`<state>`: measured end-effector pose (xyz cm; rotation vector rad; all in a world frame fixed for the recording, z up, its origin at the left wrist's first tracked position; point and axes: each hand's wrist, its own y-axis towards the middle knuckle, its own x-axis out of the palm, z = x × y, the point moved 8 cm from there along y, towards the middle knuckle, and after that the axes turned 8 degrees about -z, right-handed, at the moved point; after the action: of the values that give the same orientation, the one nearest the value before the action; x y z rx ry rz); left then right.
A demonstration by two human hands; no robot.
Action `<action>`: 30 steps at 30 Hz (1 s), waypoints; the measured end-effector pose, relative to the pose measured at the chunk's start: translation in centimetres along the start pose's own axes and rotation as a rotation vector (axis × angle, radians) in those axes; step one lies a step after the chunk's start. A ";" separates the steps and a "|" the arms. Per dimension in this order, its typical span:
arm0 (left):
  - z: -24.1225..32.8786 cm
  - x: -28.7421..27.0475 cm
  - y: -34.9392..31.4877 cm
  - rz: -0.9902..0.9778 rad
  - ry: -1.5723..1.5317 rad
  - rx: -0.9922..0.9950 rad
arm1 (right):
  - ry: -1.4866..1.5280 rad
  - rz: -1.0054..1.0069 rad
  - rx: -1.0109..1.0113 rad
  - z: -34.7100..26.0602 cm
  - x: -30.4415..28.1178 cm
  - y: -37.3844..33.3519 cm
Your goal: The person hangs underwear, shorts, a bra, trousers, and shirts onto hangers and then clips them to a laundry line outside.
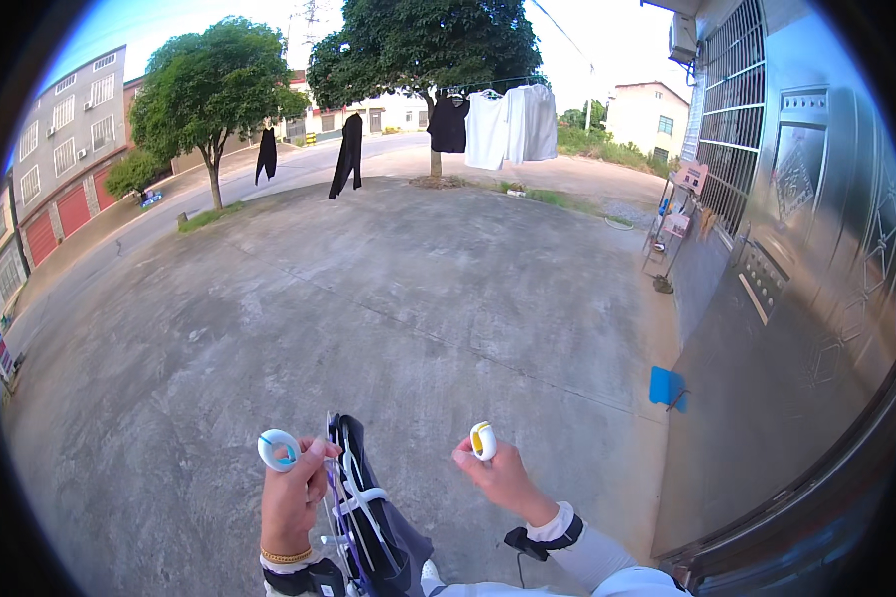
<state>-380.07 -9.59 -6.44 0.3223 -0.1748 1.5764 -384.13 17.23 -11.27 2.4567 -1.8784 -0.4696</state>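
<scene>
My left hand point(293, 497) is closed, its thumb and fingertip pinched at the upper part of a bundle of clothes hangers point(366, 496). The hangers are white and purple, and dark clothes point(396, 542) hang from them. A thick white ring with blue inside point(279, 451) sits on that hand. To the right, apart from the bundle, my right hand point(503, 480) is raised with its fingers curled together, and nothing shows in them. It carries a similar white ring with yellow inside point(483, 441). Both wrists have black bands.
Concrete paving point(368, 298) stretches ahead. Black and white clothes point(513, 124) hang on a line near a tree point(433, 50); dark trousers point(347, 157) hang further left. At right stand a metal door point(767, 328), a blue dustpan-like object point(666, 385) and a small rack point(672, 219).
</scene>
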 end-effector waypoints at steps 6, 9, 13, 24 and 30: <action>-1.3 -0.6 16.3 -0.049 -0.019 -0.104 | -0.060 0.017 0.088 4.0 -3.2 13.1; -1.2 -2.0 23.6 -0.043 -0.009 -0.077 | -0.051 0.062 0.120 6.4 -4.9 20.0; -1.3 -3.9 34.2 -0.074 0.032 -0.031 | 0.165 0.046 0.037 10.4 -5.4 30.4; -1.9 -7.5 59.0 -0.127 0.069 -0.098 | -0.211 -0.136 -0.356 5.8 2.9 63.5; -3.5 -9.9 73.6 -0.190 -0.015 -0.121 | -0.393 -0.045 -0.406 10.1 5.8 77.9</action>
<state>-453.63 -20.57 -6.30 0.2487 -0.2432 1.3692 -458.54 -8.22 -7.37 2.2520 -1.6209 -1.2736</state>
